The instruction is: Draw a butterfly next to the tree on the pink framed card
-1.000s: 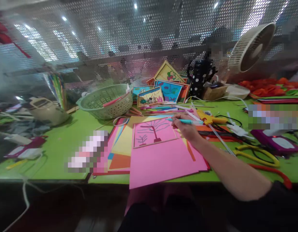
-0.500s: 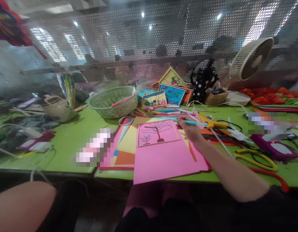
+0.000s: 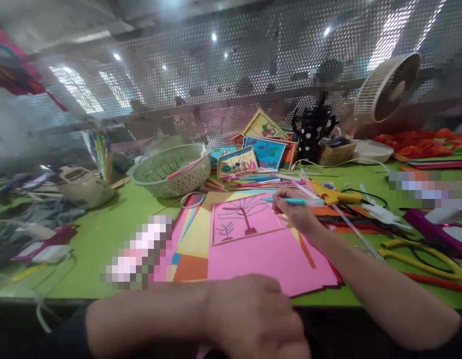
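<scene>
My right hand (image 3: 291, 209) pinches a teal pen (image 3: 300, 201), held nearly level, its tip pointing left over the upper right part of a drawing. That drawing, a large dark-red tree with blue-grey dotted branches and a smaller tree, is on a pink picture panel (image 3: 231, 219) with a thin tan frame. Under the panel lie pink sheets (image 3: 246, 264) and other coloured paper. Across the bottom of the view, my left hand (image 3: 253, 314) is blurred in front of the table edge. Its fingers bend downward and are partly cut off, so any grip is hidden.
A green basket (image 3: 171, 172) stands behind the papers, with framed pictures (image 3: 266, 149) beside it. Several pens lie behind the panel. To the right are a yellow glue gun (image 3: 330, 192), yellow-handled scissors (image 3: 421, 259), cables and a fan (image 3: 388, 89). A pixelated item (image 3: 141, 249) lies left.
My left hand has come into view at the bottom. The right hand still holds the pen, whose tip now shows left of the fingers. The view has shifted slightly.
</scene>
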A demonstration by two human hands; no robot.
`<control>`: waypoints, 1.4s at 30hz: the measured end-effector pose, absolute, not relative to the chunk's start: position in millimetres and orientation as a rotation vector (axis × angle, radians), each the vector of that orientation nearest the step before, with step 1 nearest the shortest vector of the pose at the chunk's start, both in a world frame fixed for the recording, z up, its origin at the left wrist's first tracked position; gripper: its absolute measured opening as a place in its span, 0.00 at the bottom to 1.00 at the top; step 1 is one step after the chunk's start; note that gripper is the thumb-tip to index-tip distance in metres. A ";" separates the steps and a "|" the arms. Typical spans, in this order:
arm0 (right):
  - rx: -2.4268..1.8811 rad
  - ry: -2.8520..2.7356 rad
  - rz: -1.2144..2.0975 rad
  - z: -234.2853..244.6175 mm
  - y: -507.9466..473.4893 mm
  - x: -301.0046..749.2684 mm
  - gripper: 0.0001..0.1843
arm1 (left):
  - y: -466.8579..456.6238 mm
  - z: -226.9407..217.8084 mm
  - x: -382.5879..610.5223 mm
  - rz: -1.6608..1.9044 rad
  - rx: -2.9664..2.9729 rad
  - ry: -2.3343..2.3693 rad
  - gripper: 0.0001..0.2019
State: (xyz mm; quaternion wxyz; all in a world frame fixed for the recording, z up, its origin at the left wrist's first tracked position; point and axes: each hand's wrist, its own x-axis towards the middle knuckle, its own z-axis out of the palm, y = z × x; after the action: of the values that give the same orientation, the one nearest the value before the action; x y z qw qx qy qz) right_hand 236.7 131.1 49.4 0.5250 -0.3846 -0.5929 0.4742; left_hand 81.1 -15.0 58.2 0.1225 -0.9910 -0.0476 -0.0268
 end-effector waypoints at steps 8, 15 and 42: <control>-0.999 -1.399 1.245 44.4 133.7 234.7 0.15 | 41.8 39.2 93.1 -0.161 -3.136 -0.425 0.33; -1.109 -1.435 1.401 32.4 138.9 233.8 0.18 | 41.2 31.3 88.1 -0.085 -3.228 -0.468 0.33; -1.190 -1.495 1.360 32.5 142.8 233.2 0.12 | 55.5 4.5 89.6 -0.491 -3.160 -0.575 0.30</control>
State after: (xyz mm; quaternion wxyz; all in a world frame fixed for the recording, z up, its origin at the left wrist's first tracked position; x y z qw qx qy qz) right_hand 233.2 142.8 32.5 0.3876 -0.4678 -0.5874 0.5347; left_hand 89.6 55.5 4.5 -0.0539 -0.9711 -0.1769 -0.1508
